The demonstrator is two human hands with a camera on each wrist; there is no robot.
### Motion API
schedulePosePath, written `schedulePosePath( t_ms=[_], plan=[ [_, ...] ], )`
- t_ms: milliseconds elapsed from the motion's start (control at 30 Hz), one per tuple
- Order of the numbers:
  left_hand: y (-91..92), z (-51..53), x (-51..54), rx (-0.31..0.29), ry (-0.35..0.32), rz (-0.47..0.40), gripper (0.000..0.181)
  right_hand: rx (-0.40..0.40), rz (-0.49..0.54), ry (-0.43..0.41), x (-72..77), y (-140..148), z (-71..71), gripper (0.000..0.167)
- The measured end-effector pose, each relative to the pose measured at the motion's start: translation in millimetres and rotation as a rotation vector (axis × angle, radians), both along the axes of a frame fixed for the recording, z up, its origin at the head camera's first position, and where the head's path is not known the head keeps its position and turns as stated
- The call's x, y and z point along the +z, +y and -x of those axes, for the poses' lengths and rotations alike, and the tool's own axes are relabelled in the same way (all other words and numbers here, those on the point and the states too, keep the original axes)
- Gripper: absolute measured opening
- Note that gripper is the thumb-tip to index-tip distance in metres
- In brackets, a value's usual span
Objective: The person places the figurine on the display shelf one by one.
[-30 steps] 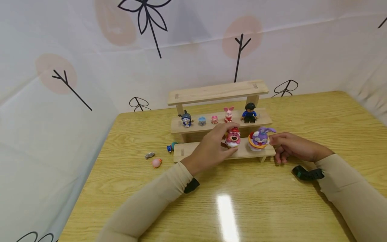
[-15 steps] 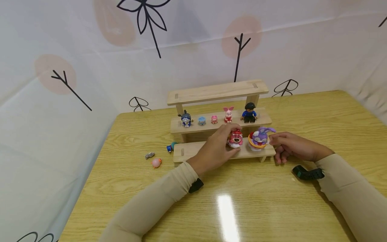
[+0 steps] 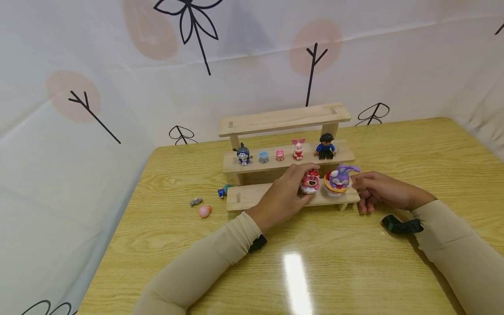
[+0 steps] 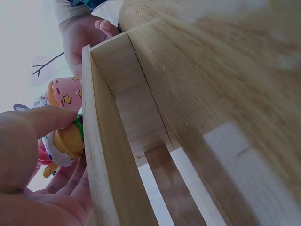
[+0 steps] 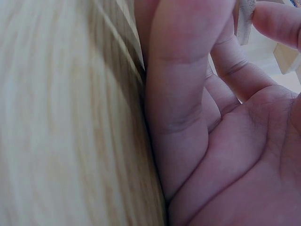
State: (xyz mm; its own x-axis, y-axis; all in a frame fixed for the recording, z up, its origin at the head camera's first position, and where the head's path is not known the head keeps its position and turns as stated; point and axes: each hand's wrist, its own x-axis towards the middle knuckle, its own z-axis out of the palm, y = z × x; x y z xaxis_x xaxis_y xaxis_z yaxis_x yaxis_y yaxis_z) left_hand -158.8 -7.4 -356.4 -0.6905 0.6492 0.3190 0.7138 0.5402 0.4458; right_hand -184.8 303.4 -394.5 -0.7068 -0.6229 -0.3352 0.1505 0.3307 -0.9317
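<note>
My left hand point(image 3: 281, 197) grips a pink bear figurine point(image 3: 310, 182) with a red top, over the lowest board of a wooden tiered display shelf point(image 3: 252, 196). In the left wrist view the bear figurine's yellow and white base point(image 4: 68, 143) sits between thumb and fingers, at the board's edge. A purple rabbit figurine point(image 3: 339, 179) in an orange-rimmed cup stands on the same board, just right of the bear. My right hand point(image 3: 387, 191) holds the board's right end, beside the rabbit. In the right wrist view the board end point(image 5: 244, 21) shows between thumb and fingers.
Several small figurines line the middle tier, among them a pink pig point(image 3: 298, 149) and a figure in a black cap point(image 3: 325, 146). A pink round toy point(image 3: 204, 211), a grey toy point(image 3: 195, 201) and a blue-green toy point(image 3: 223, 190) lie on the table left of the shelf.
My left hand has moved the bear figurine rightward along the lowest board, closer to the rabbit. My right hand has stayed at the board's end.
</note>
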Motion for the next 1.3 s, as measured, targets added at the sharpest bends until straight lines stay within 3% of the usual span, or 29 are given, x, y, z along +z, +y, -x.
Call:
schedulePosePath(
  t_ms=[533,700,900,1100,1300],
  plan=[
    [-4.7,-1.4,-0.5,-0.007,0.004,-0.018,0.072,0.004,-0.006,0.011,-0.3,0.4,-1.5,0.028],
    [-19.2,-3.5,3.9,-0.01,0.033,-0.034,0.072,0.0,-0.015,0.007,0.3,0.2,-0.9,0.027],
    [-44.0,-10.6,13.5,0.028,0.101,-0.032,0.061,0.008,-0.007,0.012,1.1,-0.4,-1.5,0.029],
    [-75.7,-15.4,19.8,0.034,0.176,-0.175,0.039,0.005,-0.014,0.01,1.2,-0.6,-0.7,0.031],
    [-104.2,-9.2,26.1,0.049,0.306,-0.331,0.023,0.005,-0.023,0.007,2.1,-0.8,-0.3,0.031]
  ],
)
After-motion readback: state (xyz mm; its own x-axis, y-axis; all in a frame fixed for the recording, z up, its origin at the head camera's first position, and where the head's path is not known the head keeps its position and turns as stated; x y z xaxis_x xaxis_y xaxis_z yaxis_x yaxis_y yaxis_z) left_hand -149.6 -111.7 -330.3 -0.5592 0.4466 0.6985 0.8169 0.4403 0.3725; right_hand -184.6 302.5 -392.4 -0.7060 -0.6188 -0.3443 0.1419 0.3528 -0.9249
